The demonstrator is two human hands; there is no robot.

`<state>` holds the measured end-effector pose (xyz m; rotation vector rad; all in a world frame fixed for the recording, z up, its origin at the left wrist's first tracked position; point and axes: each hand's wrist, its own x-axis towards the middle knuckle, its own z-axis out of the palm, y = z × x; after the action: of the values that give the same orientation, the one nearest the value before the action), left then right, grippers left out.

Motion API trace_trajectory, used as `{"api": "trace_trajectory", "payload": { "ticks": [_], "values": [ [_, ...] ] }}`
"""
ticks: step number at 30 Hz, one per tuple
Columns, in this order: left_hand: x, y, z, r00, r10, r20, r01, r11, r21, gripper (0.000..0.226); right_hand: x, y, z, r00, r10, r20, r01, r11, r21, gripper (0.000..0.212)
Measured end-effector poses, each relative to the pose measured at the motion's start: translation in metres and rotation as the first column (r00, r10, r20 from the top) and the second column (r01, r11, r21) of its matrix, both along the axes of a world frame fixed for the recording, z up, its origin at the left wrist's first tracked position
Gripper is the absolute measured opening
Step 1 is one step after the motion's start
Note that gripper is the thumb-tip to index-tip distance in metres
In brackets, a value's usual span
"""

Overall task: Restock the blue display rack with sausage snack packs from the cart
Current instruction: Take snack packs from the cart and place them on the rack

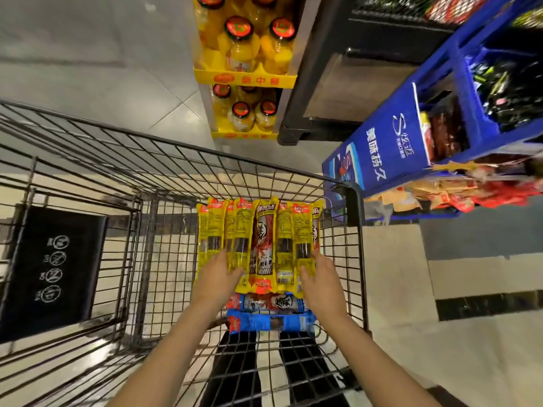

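Both hands were down in the wire cart [264,177], and what a spread they had: a row of yellow sausage snack packs [258,245] fanned side by side, upright in the frame. The left hand [216,277] lay on the left end of the row, its fingers [232,270] curled over the lower part of the packs. The right hand [321,277] clasped the right end, thumb across a pack's face, fingers wrapped round the edge. So the whole bundle was gripped from both sides, above the cart's floor.

Beneath it, two blue packs [270,314] lay crosswise on the cart's mesh, just under the wrists. The cart's folded child seat with its black panel [55,268] sat off to the left.

The blue display rack [382,148] stood to the right, just beside the cart's front corner, with dark and red packets in its compartments and orange-red ones on its lowest shelf [440,198]. Ahead, past the cart's front wall, stood yellow trays of orange drink bottles [249,51], and beside them a dark shelf unit [338,92]. The cart's wire side rose between the bundle and the rack.
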<state>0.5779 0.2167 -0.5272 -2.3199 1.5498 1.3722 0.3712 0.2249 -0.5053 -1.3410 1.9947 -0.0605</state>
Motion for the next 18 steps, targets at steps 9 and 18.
{"api": "trace_trajectory", "payload": {
  "ticks": [9,18],
  "values": [
    [-0.032,0.01,0.139,0.941,-0.331,0.072,0.338,0.934,-0.113,0.06,-0.056,0.032,0.148,0.983,0.182,-0.003,-0.18,0.972,-0.151,0.041],
    [-0.208,0.043,0.246,0.836,-0.521,0.173,0.543,0.736,-0.405,0.06,-0.23,0.117,0.218,0.996,-0.078,-0.039,0.061,0.945,-0.321,0.043]
  ]
}}
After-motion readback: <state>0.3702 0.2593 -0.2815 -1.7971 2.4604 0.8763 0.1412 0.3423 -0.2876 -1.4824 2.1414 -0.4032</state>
